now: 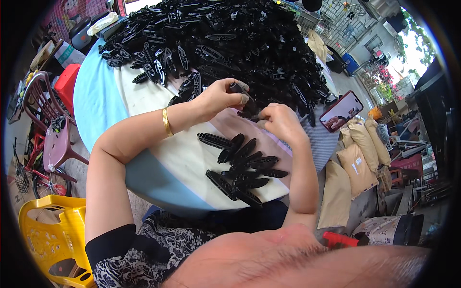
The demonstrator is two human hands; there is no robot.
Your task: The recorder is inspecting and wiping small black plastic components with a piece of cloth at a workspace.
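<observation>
While pinched in left hand (223, 98) | black part (238, 88) lay tilted toward right hand (278, 120) | right fingertips closed on small piece (253, 116) just below.

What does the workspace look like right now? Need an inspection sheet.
Surface: round table, light cover, blue rim.
Job's things: left hand and right hand grip one black plastic part between them; small pile of black parts near the body.
Clutter: big heap of black parts on the far side; phone at the table's right edge.
Hands: both closed on the part.
Cables: nothing seen.
Surroundings: yellow plastic chair, red stool, tan sacks.
</observation>
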